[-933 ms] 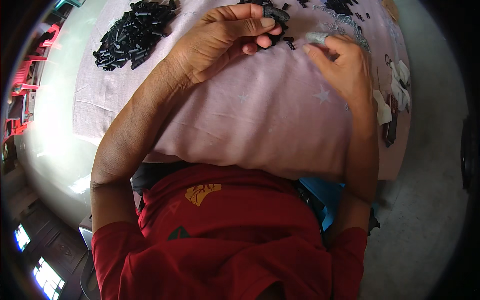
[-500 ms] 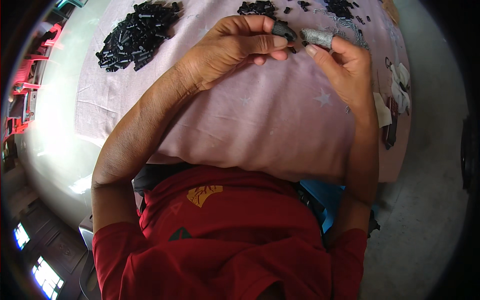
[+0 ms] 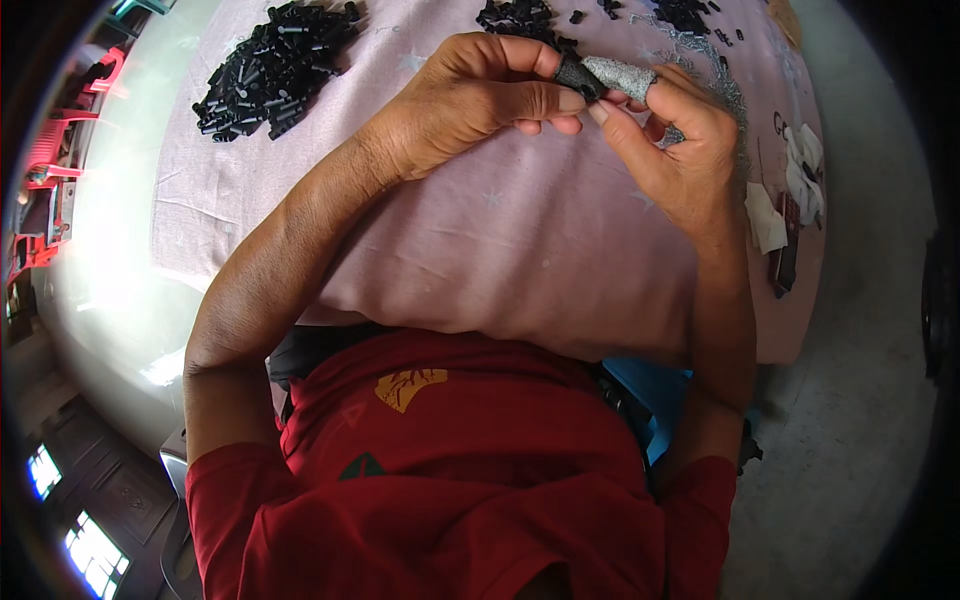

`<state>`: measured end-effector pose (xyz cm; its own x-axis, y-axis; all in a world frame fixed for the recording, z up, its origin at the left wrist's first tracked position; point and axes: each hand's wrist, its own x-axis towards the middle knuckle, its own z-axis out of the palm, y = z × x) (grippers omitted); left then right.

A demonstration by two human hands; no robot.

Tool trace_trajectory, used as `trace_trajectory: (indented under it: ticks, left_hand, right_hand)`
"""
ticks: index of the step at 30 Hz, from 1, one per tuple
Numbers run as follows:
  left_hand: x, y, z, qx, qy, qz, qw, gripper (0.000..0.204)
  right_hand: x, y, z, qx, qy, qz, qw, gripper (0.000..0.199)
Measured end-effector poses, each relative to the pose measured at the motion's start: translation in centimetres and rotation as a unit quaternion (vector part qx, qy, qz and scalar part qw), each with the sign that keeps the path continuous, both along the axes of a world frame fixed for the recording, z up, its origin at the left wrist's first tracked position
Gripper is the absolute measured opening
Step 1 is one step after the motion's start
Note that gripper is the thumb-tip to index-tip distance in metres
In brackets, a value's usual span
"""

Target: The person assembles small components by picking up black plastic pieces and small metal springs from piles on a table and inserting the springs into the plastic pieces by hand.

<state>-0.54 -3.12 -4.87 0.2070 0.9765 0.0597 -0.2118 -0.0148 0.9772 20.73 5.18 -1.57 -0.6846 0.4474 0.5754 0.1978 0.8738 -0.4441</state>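
Note:
My left hand [image 3: 470, 100] is closed over the cloth, its thumb and index finger pinching a small black piece that is mostly hidden. A dark cover [image 3: 572, 72] sits on that index finger. My right hand [image 3: 690, 135] meets it from the right, with its thumb tip and index tip at the same piece. The right index finger wears a light grey, rough-looking cover [image 3: 622, 78], which touches the dark one. Whatever the right fingertips grip is too small to make out.
A big heap of small black cylindrical parts [image 3: 270, 70] lies at the far left of the pink cloth [image 3: 480, 250]. Smaller black heaps [image 3: 515, 18] [image 3: 682, 14] lie farther back. Grey tangled strands [image 3: 722, 70], a white cloth [image 3: 803, 165] and a dark flat object [image 3: 786, 250] are on the right.
My right hand has moved left and its covered index finger now touches the left one's cover. The left hand has stayed nearly in place, keeping its pinch.

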Motion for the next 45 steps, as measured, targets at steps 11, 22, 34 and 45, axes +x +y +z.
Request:
trace_trajectory:
  ticks: [11, 22, 34, 45]
  left_hand:
    - [-0.2, 0.3, 0.0, -0.06, -0.15, 0.007, 0.987, 0.02]
    - [-0.1, 0.2, 0.2, -0.069, -0.123, 0.009, 0.99, 0.015]
    - [0.1, 0.2, 0.2, -0.052, -0.087, 0.004, 0.995, 0.014]
    - [0.1, 0.0, 0.3, -0.053, -0.077, 0.005, 0.996, 0.013]
  right_hand:
    - [-0.3, -0.3, -1.5, -0.163, 0.096, -0.009, 0.982, 0.01]
    - [-0.3, -0.6, -0.6, -0.217, 0.174, 0.022, 0.96, 0.015]
    - [0.3, -0.4, 0.1, -0.131, 0.138, 0.039, 0.981, 0.018]
    - [0.4, -1.1, 1.1, -0.071, 0.064, 0.043, 0.994, 0.024]
